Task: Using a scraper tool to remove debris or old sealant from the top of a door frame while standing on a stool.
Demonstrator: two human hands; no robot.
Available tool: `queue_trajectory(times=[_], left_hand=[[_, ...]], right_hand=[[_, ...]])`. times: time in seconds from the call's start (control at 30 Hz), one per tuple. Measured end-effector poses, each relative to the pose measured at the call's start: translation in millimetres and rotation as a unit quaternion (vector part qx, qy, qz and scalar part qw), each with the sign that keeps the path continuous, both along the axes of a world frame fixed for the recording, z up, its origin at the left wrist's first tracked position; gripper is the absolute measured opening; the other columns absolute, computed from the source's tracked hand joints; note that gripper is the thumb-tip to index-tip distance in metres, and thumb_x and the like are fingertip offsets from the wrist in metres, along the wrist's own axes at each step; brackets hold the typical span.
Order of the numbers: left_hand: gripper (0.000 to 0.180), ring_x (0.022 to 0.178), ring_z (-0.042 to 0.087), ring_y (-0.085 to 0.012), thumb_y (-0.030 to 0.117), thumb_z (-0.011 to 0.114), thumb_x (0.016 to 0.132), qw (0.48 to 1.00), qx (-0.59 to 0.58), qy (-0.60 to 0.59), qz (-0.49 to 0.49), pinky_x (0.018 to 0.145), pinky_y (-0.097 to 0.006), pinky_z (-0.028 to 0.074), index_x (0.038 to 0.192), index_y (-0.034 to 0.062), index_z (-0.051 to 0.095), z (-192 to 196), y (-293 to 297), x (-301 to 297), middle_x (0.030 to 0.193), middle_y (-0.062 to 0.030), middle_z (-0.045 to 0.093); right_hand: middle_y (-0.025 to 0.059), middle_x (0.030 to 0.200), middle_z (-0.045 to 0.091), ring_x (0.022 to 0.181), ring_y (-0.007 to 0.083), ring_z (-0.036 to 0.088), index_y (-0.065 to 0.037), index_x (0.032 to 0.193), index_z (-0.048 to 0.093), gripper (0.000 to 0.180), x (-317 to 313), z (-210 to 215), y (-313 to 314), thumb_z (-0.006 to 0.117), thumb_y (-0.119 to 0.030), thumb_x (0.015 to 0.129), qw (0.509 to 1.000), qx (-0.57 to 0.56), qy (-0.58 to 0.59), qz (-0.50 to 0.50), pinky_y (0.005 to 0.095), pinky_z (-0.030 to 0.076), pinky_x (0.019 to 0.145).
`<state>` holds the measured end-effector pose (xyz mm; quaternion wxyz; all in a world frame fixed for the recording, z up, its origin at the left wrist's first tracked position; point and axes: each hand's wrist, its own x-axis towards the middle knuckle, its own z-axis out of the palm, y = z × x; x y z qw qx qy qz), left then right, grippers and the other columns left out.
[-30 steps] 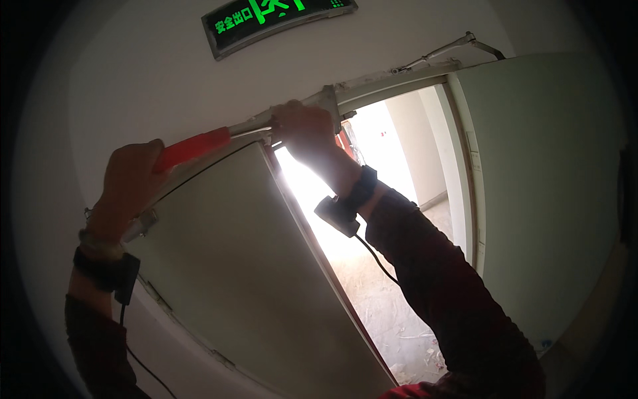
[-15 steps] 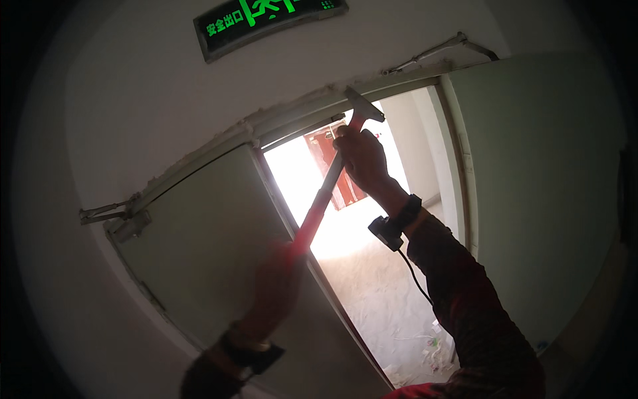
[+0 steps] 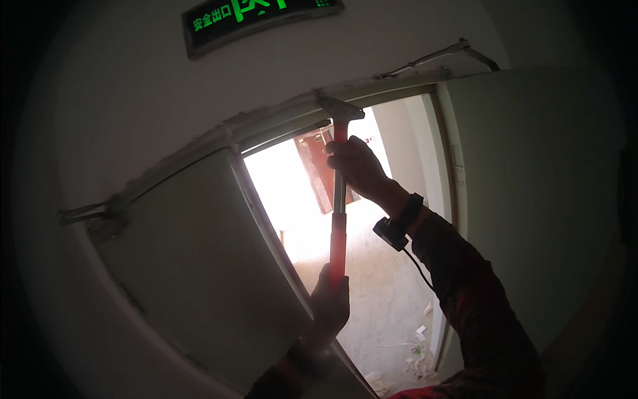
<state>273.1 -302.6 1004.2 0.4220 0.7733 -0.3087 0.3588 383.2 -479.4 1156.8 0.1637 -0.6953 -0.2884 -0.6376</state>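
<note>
Light: white glare floods the tall, pale-framed open doorway (image 3: 276, 193) | Interior: dim grey | Glow: black rectangular sign (image 3: 262, 23) shines green | Backlit: bare left hand (image 3: 330, 304), bare right hand (image 3: 362, 171), both shadowed | Edges: black vignette, fisheye-bent lines

hammer-like tool (image 3: 339, 193), under door lintel (image 3: 272, 126): red-silver-red bands, dark grey top | exit sign (image 3: 262, 16), above lintel: bright green on black | left door leaf (image 3: 193, 259), under lintel; right door leaf (image 3: 531, 199), right of lintel: both plain grey-green

Green-lit sign (image 3: 262, 22) partly above frame (red-gripped tool (image 3: 339, 196) partly hidden by left hand (image 3: 330, 307))
</note>
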Motion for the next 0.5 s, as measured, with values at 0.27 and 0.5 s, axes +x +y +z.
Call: queue_trajectory(times=[0.27,0.5], left_hand=[[0.022,0.066,0.054,-0.032,0.01,0.053,0.079,0.997,0.043,-0.054,0.034,0.055,-0.036,0.044,0.098,0.0003,0.047,5,22,-8,0.078,-0.0172,0.052],[0.02,0.061,0.055,-0.0285,0.011,0.055,0.079,0.996,0.079,-0.02,0.043,0.049,-0.036,0.043,0.097,0.0046,0.05,49,24,-16,0.072,-0.015,0.053]], right_hand=[[0.0047,0.062,0.048,0.058,0.0207,0.049,-0.007,0.061,0.048,0.011,-24,7,14,0.05,-0.007,0.072,0.994,0.037,0.064,0.085,0.0311,0.04,0.054],[0.0053,0.069,0.05,0.061,0.0245,0.049,-0.008,0.064,0.05,0.003,-20,11,-7,0.053,-0.006,0.063,0.993,0.109,-0.004,-0.039,0.0321,0.04,0.055]])
